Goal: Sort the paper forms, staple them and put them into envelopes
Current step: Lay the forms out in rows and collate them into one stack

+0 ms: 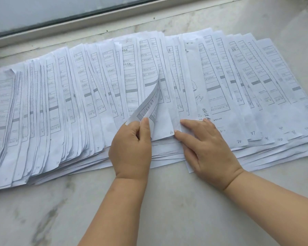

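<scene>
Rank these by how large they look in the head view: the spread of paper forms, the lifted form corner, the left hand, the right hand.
1. Spread of paper forms
2. Left hand and right hand: alike, not ranked
3. Lifted form corner

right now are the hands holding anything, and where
Left hand pinches the lifted form by its lower corner; right hand holds nothing, pressing flat on the spread forms.
</scene>
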A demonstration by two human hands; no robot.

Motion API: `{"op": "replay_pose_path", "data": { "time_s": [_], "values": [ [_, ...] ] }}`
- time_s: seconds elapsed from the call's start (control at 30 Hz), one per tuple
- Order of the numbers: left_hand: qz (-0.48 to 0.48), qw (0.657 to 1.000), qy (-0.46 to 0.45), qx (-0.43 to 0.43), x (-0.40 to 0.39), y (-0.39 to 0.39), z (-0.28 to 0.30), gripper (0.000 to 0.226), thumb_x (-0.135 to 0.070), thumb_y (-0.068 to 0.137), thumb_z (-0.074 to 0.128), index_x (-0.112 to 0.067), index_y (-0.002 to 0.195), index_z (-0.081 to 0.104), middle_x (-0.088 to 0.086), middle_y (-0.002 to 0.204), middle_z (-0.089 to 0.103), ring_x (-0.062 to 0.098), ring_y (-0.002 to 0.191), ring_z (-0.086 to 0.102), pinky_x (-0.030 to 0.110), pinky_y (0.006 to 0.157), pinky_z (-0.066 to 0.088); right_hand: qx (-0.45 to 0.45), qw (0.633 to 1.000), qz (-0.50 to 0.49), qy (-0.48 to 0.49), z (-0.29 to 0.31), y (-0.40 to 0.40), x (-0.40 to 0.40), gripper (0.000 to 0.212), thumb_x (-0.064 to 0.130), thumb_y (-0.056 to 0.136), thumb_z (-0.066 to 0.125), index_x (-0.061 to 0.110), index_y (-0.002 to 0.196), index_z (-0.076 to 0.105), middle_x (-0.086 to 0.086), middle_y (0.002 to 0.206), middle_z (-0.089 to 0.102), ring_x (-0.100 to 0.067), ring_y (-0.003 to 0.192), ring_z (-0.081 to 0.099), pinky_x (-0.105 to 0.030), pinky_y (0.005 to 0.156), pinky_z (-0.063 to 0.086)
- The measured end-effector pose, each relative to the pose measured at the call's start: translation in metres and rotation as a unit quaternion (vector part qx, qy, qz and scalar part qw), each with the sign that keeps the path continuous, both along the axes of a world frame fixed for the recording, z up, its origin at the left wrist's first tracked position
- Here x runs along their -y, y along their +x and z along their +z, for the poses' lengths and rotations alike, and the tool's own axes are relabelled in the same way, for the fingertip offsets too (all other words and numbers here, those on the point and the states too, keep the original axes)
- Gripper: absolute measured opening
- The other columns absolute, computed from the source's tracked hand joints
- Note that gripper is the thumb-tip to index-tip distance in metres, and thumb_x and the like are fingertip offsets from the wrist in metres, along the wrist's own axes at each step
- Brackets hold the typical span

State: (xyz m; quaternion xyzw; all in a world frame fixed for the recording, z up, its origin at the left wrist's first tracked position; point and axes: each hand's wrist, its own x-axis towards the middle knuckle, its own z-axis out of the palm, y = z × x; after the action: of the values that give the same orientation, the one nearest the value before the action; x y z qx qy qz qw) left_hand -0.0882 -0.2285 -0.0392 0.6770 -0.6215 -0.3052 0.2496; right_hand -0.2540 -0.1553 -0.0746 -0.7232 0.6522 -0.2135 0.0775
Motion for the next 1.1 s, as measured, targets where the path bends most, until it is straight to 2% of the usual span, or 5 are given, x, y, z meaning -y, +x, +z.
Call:
{"op": "replay_pose_path", "data": {
  "time_s": [0.2,0.57,0.7,0.93,1.1],
  "values": [
    [-0.067,0.994,-0.041,0.082,-0.007,-0.004,0.001,0.029,-0.058,0.074,0.068,-0.031,0.084,0.062,-0.011,0.085,0.055,0.006,0.065,0.052,0.028,0.061,0.042,-0.010,1.000,0.003,-0.002,0.001,0.001,0.002,0.038,0.019,0.087,0.045,0.020,0.124,0.055,-0.014,0.127,0.058,-0.029,0.116,0.050,-0.051,0.107,0.032],
    [-0.136,0.976,-0.155,0.077,-0.011,0.001,-0.008,0.057,-0.035,0.082,0.062,-0.031,0.133,0.038,-0.007,0.101,0.063,0.015,0.075,0.058,0.026,0.056,0.040,0.008,1.000,-0.003,0.002,0.002,-0.001,0.001,0.036,0.018,0.088,0.047,0.013,0.116,0.068,-0.015,0.127,0.060,-0.031,0.116,0.055,-0.049,0.108,0.032],
    [-0.166,0.971,-0.142,0.097,-0.005,0.001,-0.009,0.055,-0.053,0.075,0.064,-0.030,0.124,0.054,-0.011,0.113,0.060,0.014,0.094,0.061,0.030,0.062,0.050,-0.025,1.000,0.003,0.017,0.004,0.000,0.002,0.045,0.020,0.086,0.044,0.019,0.126,0.064,-0.015,0.128,0.057,-0.031,0.116,0.051,-0.050,0.107,0.031],
    [-0.066,0.994,-0.088,-0.014,-0.003,0.000,-0.008,0.053,-0.026,0.087,0.054,-0.036,0.136,0.038,-0.019,0.084,0.055,0.006,0.061,0.052,0.026,0.055,0.038,-0.017,1.000,0.004,0.007,0.004,0.000,0.001,0.041,0.018,0.086,0.045,0.016,0.121,0.067,-0.016,0.126,0.058,-0.031,0.116,0.050,-0.051,0.106,0.031],
    [-0.171,0.974,-0.147,0.006,0.002,0.010,-0.006,0.041,-0.013,0.087,0.054,-0.034,0.122,0.056,-0.001,0.133,0.047,0.013,0.076,0.055,0.033,0.063,0.051,-0.024,1.000,0.006,0.011,0.004,0.000,0.001,0.043,0.018,0.086,0.044,0.017,0.122,0.067,-0.016,0.126,0.058,-0.029,0.115,0.048,-0.051,0.105,0.031]
  ]
}}
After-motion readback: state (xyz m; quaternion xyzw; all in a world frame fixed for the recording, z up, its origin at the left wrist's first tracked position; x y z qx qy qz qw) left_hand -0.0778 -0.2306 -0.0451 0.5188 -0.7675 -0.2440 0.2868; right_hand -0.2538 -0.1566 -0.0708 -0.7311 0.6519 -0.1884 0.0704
